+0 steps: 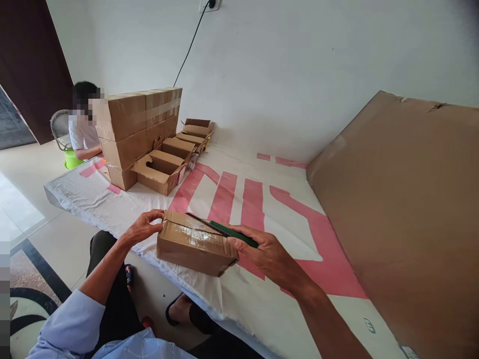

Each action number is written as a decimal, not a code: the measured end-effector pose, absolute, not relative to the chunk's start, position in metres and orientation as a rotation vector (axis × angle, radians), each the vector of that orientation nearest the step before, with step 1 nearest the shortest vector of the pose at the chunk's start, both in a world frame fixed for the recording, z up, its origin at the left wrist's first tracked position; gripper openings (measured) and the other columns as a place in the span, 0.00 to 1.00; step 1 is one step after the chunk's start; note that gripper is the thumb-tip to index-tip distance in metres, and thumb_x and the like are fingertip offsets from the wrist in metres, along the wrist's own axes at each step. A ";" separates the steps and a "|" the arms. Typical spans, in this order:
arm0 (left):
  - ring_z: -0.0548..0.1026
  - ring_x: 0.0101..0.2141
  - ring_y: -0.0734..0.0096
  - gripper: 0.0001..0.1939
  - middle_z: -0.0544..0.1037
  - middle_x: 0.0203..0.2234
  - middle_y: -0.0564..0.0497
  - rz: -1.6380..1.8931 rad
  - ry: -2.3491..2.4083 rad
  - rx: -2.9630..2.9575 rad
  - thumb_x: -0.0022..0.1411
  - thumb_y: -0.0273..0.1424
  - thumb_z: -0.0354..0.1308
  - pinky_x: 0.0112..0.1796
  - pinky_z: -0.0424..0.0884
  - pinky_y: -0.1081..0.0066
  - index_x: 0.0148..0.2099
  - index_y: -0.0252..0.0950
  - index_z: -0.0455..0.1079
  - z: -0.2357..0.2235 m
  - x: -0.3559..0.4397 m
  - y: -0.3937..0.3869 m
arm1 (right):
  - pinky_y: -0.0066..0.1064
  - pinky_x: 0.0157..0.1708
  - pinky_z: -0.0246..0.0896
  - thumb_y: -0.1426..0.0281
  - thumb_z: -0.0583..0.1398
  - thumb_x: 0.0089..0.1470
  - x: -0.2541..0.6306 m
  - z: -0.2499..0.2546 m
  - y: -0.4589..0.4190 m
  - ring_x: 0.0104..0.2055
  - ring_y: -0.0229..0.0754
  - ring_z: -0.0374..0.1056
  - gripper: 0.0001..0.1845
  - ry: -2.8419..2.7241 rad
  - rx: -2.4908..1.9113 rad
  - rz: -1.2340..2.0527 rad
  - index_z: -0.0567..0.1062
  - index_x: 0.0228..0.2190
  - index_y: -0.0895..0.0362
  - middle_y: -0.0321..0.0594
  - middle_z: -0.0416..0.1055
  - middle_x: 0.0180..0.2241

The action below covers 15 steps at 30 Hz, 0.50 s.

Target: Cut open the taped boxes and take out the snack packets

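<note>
A small taped cardboard box (192, 244) rests on the white and pink sheet (262, 209) at the near edge of the table. My left hand (144, 227) grips its left end with fingers curled over the top corner. My right hand (262, 252) is closed on a knife with a green handle (232, 233); its dark blade lies along the top seam of the box.
Sealed cardboard boxes (129, 132) are stacked at the far left, with several open boxes (164, 169) in a row beside them. A person in a white shirt (82, 134) sits behind the stack. A large flat cardboard sheet (407, 209) covers the right side.
</note>
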<state>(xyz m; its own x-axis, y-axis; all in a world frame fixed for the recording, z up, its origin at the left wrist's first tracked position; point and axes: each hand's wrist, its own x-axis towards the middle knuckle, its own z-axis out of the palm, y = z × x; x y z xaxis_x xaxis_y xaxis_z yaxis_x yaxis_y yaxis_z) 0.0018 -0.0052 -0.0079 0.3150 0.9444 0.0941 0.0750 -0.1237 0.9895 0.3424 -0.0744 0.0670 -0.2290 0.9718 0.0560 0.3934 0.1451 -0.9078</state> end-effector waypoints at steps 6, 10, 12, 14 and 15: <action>0.74 0.58 0.51 0.10 0.80 0.56 0.45 0.973 0.940 1.442 0.52 0.31 0.71 0.65 0.62 0.56 0.39 0.36 0.83 0.003 0.010 -0.011 | 0.45 0.53 0.73 0.48 0.66 0.57 0.331 0.074 -0.066 0.54 0.60 0.76 0.26 -1.843 -1.343 1.150 0.86 0.50 0.50 0.43 0.83 0.51; 0.74 0.58 0.51 0.11 0.81 0.55 0.45 1.004 0.949 1.441 0.52 0.34 0.72 0.64 0.62 0.55 0.38 0.37 0.83 0.002 0.011 -0.012 | 0.44 0.51 0.72 0.47 0.64 0.58 0.331 0.076 -0.064 0.52 0.58 0.77 0.26 -1.889 -1.371 1.104 0.86 0.49 0.50 0.42 0.84 0.49; 0.75 0.58 0.51 0.11 0.81 0.55 0.45 1.012 0.960 1.454 0.52 0.36 0.73 0.64 0.63 0.56 0.38 0.36 0.83 -0.001 0.010 -0.011 | 0.43 0.51 0.72 0.47 0.64 0.57 0.331 0.079 -0.064 0.51 0.58 0.77 0.26 -1.900 -1.372 1.088 0.86 0.48 0.49 0.41 0.84 0.49; 0.75 0.58 0.51 0.12 0.81 0.56 0.44 1.012 0.966 1.465 0.52 0.36 0.74 0.64 0.63 0.56 0.38 0.36 0.83 -0.003 0.008 -0.010 | 0.42 0.50 0.72 0.48 0.64 0.58 0.331 0.081 -0.064 0.51 0.57 0.77 0.25 -1.918 -1.363 1.076 0.86 0.48 0.49 0.41 0.84 0.49; 0.75 0.57 0.51 0.12 0.81 0.56 0.44 1.012 0.966 1.470 0.52 0.36 0.75 0.63 0.64 0.57 0.38 0.36 0.83 -0.004 0.008 -0.009 | 0.42 0.49 0.73 0.48 0.64 0.58 0.331 0.082 -0.064 0.51 0.57 0.77 0.24 -1.933 -1.358 1.069 0.86 0.48 0.49 0.41 0.84 0.49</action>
<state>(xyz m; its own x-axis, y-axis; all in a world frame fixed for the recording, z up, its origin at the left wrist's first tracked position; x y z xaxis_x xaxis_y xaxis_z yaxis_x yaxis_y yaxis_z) 0.0079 -0.0094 -0.0037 0.3141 0.9447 0.0944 0.0504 -0.1159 0.9920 0.3307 -0.0636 0.0824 -0.3448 0.9386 -0.0113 0.5084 0.1766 -0.8428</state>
